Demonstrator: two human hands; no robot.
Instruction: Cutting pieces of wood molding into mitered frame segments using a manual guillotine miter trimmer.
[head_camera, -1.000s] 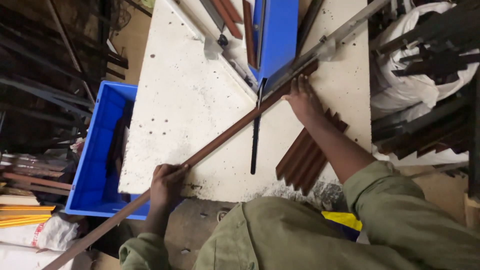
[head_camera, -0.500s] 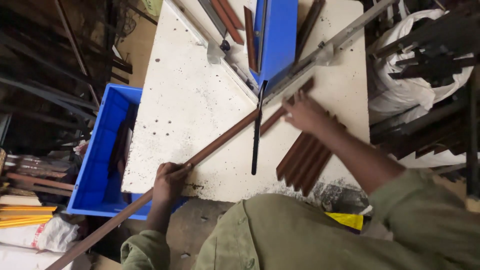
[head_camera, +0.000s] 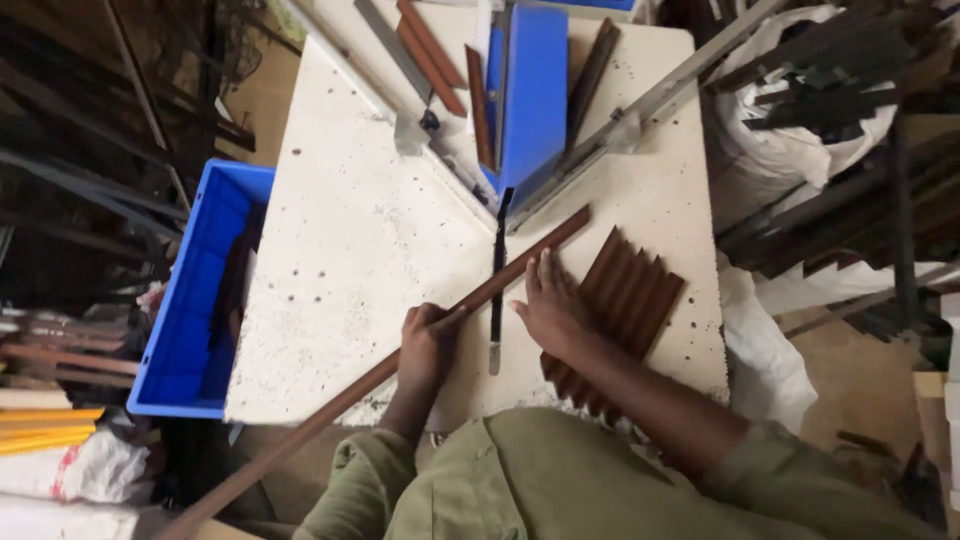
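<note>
Since the earlier frames, your right hand (head_camera: 552, 305) has come off the far end of the long brown strip (head_camera: 470, 301) and now lies flat on the white table (head_camera: 350, 250), fingers spread, beside the row of short brown pieces (head_camera: 630, 290). Your left hand (head_camera: 425, 345) still clamps the strip, fingers wrapped round it. The strip is thin, rust-brown, running diagonally across the table over a dark metal bar (head_camera: 497, 270). Its near end passes out of frame; the blue bin's (head_camera: 190, 300) contents are hard to make out.
</note>
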